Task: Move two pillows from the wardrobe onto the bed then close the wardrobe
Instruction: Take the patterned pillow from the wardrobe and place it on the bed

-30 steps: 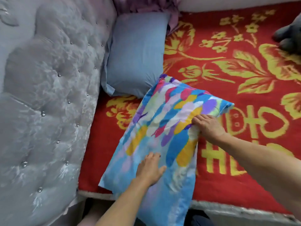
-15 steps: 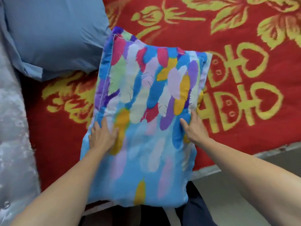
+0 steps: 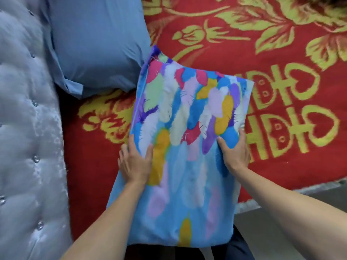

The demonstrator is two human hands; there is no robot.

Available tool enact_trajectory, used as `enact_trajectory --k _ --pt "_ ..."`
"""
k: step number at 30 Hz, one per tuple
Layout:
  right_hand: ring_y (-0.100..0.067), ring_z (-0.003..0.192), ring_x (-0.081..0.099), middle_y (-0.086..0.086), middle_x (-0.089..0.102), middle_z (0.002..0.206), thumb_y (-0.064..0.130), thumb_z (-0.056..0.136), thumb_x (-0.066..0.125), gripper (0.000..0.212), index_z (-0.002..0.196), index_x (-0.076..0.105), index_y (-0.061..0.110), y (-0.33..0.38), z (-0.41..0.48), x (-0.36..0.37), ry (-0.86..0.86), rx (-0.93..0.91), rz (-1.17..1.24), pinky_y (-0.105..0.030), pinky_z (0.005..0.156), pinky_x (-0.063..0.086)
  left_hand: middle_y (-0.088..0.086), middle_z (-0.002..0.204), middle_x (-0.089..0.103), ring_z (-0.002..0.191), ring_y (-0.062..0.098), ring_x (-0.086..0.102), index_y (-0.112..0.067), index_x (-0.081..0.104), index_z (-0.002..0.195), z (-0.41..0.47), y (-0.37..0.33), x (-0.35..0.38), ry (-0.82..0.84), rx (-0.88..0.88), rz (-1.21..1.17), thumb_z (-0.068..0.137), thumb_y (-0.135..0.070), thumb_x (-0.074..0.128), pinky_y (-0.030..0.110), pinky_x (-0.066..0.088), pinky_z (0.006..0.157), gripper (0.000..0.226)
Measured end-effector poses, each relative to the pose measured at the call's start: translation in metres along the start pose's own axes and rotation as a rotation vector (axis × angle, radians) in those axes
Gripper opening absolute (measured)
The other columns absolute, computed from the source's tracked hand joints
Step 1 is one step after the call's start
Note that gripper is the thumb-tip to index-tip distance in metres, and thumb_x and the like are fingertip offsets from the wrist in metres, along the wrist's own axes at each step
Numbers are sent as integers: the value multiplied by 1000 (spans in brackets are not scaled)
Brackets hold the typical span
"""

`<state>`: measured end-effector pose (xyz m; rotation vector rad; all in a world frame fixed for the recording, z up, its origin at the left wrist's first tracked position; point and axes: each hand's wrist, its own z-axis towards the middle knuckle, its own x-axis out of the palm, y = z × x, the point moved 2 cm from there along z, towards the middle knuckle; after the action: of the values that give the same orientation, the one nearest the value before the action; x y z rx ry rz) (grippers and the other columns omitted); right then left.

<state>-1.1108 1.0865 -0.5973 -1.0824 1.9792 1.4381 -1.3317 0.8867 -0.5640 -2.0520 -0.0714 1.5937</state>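
Observation:
A pillow with a bright feather print (image 3: 187, 117) lies over the near edge of the bed, its lower end hanging off past the mattress. My left hand (image 3: 134, 162) grips its left side and my right hand (image 3: 234, 149) grips its right side. A plain blue pillow (image 3: 97, 44) lies flat on the bed at the upper left, against the headboard, its corner touching the feather pillow's top. The wardrobe is out of view.
The bed carries a red cover with yellow flowers and characters (image 3: 272, 91). A pale tufted headboard with buttons (image 3: 24, 128) fills the left side. The bed's near edge and grey floor (image 3: 281, 212) show at the lower right.
The feather pillow has turned from slanting to nearly straight. My left hand moved from its middle to its left edge, and my right hand slid down its right edge. Both hands shifted slightly right since.

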Motion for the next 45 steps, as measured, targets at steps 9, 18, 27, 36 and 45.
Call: enact_trajectory --k 9,18,27,36,45 --pt "-33 124 49 -9 50 140 57 82 61 75 143 27 28 81 -72 -8 52 -164 -3 -45 98 40 16 97 59 89 37 61 -15 51 127 -23 36 -118 -271 20 -30 76 -56 51 44 50 69 65" --pt "-37 118 48 -20 47 128 53 82 63 84 148 16 28 158 -67 99 336 -416 -204 -43 98 39 28 113 54 105 45 53 -12 45 133 18 143 -106 -279 -257 -44 84 -37 65 52 45 85 59" --pt "-36 145 0 -13 -6 160 55 88 48 76 149 6 36 101 -81 180 402 -791 -868 -54 102 33 19 157 6 140 40 15 -29 6 149 32 205 -16 319 -323 294 90 -46 51 62 22 107 76" --pt "-34 145 6 -10 0 161 55 88 50 75 149 12 34 115 -79 176 723 -629 -1072 -50 107 32 18 157 2 141 40 13 -30 4 148 25 209 -38 597 -277 382 89 -44 52 55 28 108 77" --pt "-31 115 54 -10 59 127 47 91 51 45 127 52 20 141 -124 85 808 -826 -1064 -38 90 47 12 130 58 117 32 54 -20 52 124 -75 155 -96 654 -278 130 90 -35 50 36 46 90 38"
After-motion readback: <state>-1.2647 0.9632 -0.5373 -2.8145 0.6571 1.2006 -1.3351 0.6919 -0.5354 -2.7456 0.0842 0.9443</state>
